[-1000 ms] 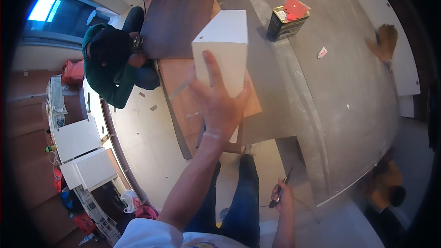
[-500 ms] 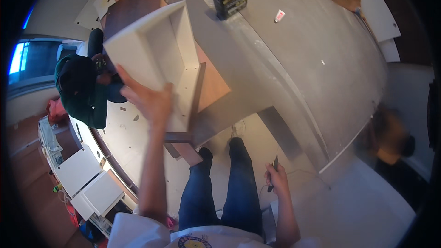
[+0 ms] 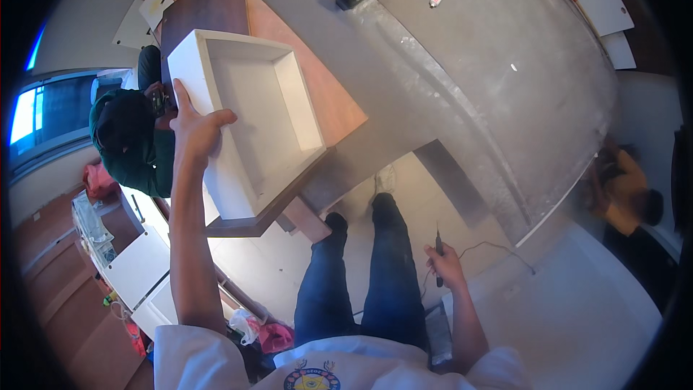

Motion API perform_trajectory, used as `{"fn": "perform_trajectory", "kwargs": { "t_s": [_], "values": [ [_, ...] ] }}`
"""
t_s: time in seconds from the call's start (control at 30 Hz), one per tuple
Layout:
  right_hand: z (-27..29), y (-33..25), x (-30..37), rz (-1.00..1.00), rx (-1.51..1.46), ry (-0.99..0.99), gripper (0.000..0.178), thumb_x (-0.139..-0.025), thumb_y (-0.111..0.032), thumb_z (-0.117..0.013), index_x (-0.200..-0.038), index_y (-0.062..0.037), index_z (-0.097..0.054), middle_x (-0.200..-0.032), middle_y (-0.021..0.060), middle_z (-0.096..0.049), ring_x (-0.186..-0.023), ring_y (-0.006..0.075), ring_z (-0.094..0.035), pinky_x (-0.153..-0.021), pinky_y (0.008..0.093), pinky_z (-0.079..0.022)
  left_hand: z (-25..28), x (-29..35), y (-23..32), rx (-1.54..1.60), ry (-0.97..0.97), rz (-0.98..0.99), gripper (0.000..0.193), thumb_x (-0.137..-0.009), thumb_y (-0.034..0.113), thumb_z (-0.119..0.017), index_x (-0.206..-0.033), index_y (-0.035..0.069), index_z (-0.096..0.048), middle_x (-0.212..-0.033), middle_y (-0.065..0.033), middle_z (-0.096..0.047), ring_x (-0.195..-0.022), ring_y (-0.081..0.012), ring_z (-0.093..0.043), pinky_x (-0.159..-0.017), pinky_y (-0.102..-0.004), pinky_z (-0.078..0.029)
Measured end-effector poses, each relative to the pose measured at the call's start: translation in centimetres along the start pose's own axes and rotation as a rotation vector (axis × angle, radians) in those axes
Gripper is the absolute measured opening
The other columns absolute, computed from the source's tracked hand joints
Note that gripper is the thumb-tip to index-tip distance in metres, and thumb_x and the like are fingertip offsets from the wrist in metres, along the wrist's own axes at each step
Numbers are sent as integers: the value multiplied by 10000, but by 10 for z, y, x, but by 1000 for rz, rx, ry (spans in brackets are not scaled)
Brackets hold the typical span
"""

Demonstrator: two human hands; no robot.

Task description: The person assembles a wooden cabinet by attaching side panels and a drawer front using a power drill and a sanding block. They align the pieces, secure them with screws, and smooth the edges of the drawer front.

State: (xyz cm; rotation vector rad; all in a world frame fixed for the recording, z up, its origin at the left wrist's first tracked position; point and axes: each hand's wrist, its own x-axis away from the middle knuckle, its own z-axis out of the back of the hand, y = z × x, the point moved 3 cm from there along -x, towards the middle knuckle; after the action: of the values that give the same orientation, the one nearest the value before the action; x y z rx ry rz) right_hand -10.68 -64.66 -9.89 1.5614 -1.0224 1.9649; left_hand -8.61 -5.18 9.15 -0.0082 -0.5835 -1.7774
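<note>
Gripping a white open box by its left wall, the left hand holds it over a brown board, contact unclear. The right hand's fingers wrap a slim dark tool.

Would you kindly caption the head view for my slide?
Left grip on a white open box, right grip around a dark tool.

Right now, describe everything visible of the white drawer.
The white drawer is a rectangular, boardlike open box with a dark brown panel along its near edge. Tilted, opening toward the camera, it overlaps brown boards in view. The left hand grips its left wall, thumb over the rim. Support underneath is hidden.
</note>
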Motion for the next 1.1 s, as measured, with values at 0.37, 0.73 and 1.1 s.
{"fn": "perform_trajectory", "kwargs": {
  "t_s": [0.37, 0.73, 1.1],
  "values": [
    [10, 50, 1, -80, 104, -9, 345, -1041, -337, -722, -1026, -8, -619, -723, 86, -671, -532, 139, -624, -484, 300, -490, -33, -53, 6, -117, 48, 42, 1330, -688, 327, -845, -1763, 172, -76, -1556, -457, -369, -1275, -518, -598, -1102, -501, -518],
    [-16, -18, -19, 241, 277, -46, 403, -1117, -385, -579, -1093, 17, -571, -791, 141, -699, -701, 242, -702, -652, 399, -538, -76, -95, 30, -255, 70, 53, 1263, -761, 598, -814, -1756, 223, -134, -1559, -431, -341, -1391, -574, -504, -1130, -583, -472],
    [-197, -153, -176, 606, 376, -140, 652, -1158, -500, -324, -1225, 62, -648, -1108, 322, -717, -1122, 499, -680, -985, 542, -507, -81, -78, 7, -450, 139, -237, 1119, -873, 727, -668, -1738, 193, -202, -1501, -421, -413, -1391, -565, -502, -1132, -588, -448]
  ]
}}
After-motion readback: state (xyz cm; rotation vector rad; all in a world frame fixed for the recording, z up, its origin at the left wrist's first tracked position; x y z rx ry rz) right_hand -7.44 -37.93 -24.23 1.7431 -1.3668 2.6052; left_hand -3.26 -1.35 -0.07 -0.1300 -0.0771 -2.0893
